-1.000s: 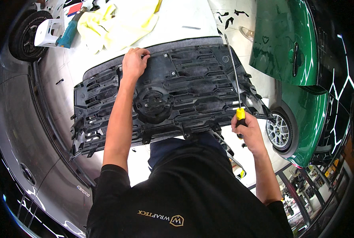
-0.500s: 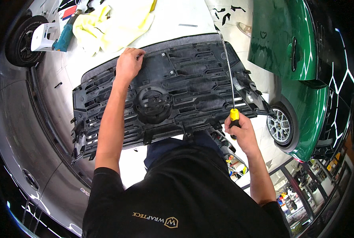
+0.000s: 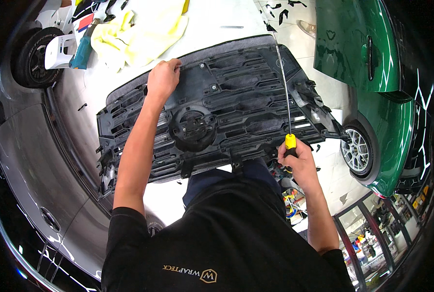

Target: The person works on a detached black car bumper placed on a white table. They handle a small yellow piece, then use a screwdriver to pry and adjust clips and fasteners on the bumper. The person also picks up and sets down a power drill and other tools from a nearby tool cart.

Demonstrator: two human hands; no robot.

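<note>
A large black plastic car grille [image 3: 248, 90] lies back side up in front of me, its near edge by my body. A round emblem mount [image 3: 193, 127] sits near its middle. My left hand [image 3: 164, 79] is at the far edge of the grille, fingers curled in a pinch; what is between the fingertips is hidden. In my right hand [image 3: 302, 163] is a screwdriver [image 3: 289, 141] with a yellow and black handle, the fingers wrapped round it. Its long thin shaft points away from me over the right part of the grille, toward the far right corner.
Under the grille is a white-topped table [image 3: 207, 24] with a grey pad [image 3: 226, 48]. A yellow cloth [image 3: 139, 39] and a teal heat gun [image 3: 83, 51] lie beyond. A white stool [image 3: 58, 52] and grey car [image 3: 36, 146] stand left, a green car [image 3: 372, 131] right. Black scraps [image 3: 282, 17] dot the floor.
The whole scene has shifted slightly to the right in the picture. My left hand stays at the grille's far edge, and my right hand still holds the screwdriver.
</note>
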